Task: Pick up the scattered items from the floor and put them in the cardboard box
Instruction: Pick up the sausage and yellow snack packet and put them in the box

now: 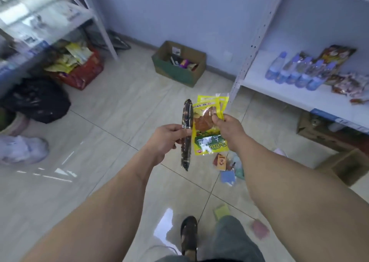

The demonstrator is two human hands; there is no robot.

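Observation:
My left hand [166, 140] pinches a long dark snack packet [186, 136] seen edge-on, held upright above the floor. My right hand [227, 129] grips yellow snack packets [207, 126] with green print, right beside the dark one. The open cardboard box [179, 76] stands on the floor by the far wall, ahead of both hands, with a few packets inside. Small items lie on the tiles below my right forearm: an orange card [220, 162], a blue pad [228, 177], a yellow-green pad [221, 211] and a pink pad [259, 228].
A red crate [87, 76] of packets and a black bag [38, 100] sit at left under a glass counter. A white shelf [295, 90] with water bottles [299, 72] stands at right, with cardboard boxes [339, 162] beneath. My sandalled foot [188, 233] is at the bottom.

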